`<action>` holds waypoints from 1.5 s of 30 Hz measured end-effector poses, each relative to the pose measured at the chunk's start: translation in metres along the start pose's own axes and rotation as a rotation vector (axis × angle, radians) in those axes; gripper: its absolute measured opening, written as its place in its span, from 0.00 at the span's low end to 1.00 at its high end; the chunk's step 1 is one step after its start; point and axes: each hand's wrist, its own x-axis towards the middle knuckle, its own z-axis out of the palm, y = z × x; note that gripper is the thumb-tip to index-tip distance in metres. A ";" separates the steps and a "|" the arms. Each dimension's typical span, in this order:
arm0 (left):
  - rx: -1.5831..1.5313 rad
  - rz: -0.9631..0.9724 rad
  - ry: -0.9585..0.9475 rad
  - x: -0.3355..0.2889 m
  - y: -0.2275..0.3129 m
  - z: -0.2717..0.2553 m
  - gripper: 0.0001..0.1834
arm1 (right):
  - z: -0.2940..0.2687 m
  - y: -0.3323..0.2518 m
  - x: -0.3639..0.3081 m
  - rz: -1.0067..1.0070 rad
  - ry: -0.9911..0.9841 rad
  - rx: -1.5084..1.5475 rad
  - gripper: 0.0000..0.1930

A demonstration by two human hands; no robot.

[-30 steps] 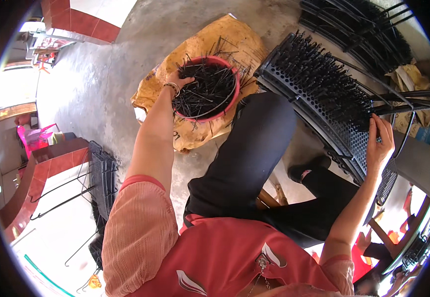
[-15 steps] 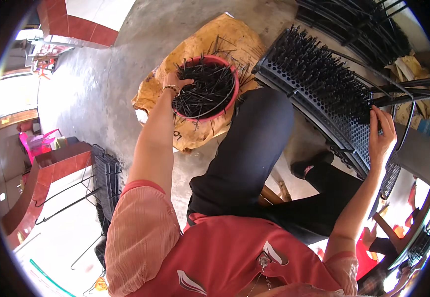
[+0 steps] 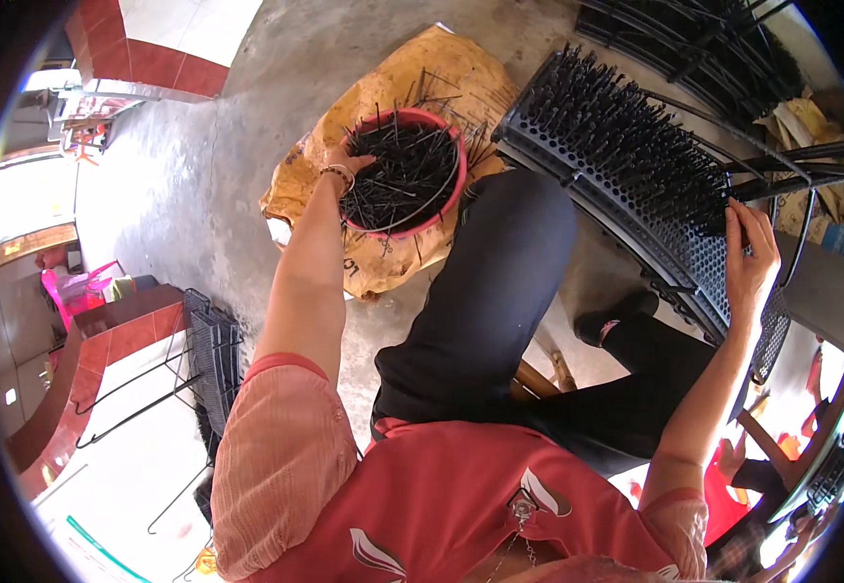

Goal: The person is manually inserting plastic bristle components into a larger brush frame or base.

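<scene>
A red-pink bucket (image 3: 463, 167) full of loose thin black sticks (image 3: 404, 175) stands in front of me. My left hand (image 3: 346, 160) rests at its left side on the sticks, thumb stretched apart from the fingers; the fingertips are partly hidden among them. To the right slants a black metal panel (image 3: 706, 260) perforated with round holes. Dense rows of upright black sticks (image 3: 626, 131) stand in its holes. My right hand (image 3: 752, 255) is at the near end of these rows, fingertips pinched together on a dark stick, most of which is hidden.
Under the bucket lies a crumpled yellow sack (image 3: 373, 267) with some spilled sticks. Another black rack (image 3: 689, 44) stands at the far right. Black wire frames (image 3: 213, 355) lean by a red-tiled ledge (image 3: 135, 325) at left. My bent knee (image 3: 529, 209) sits between bucket and panel.
Both hands stay in nearly the same places, the left at the bucket and the right at the panel. The view has shifted slightly.
</scene>
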 end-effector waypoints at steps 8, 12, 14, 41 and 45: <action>0.485 -0.024 0.148 0.002 0.001 -0.004 0.22 | -0.001 0.002 -0.002 0.005 -0.010 0.008 0.08; 0.604 0.090 0.158 -0.002 0.009 -0.017 0.21 | -0.003 0.002 -0.002 0.019 -0.026 0.028 0.08; 0.679 0.106 0.141 -0.007 0.024 -0.022 0.22 | -0.004 0.002 -0.002 0.025 -0.037 0.059 0.08; 0.542 0.116 0.044 -0.033 0.064 0.004 0.74 | -0.011 0.013 -0.011 0.000 0.019 0.023 0.07; 1.011 0.081 0.004 -0.041 0.040 0.030 0.76 | -0.009 0.008 -0.009 0.028 -0.011 0.028 0.07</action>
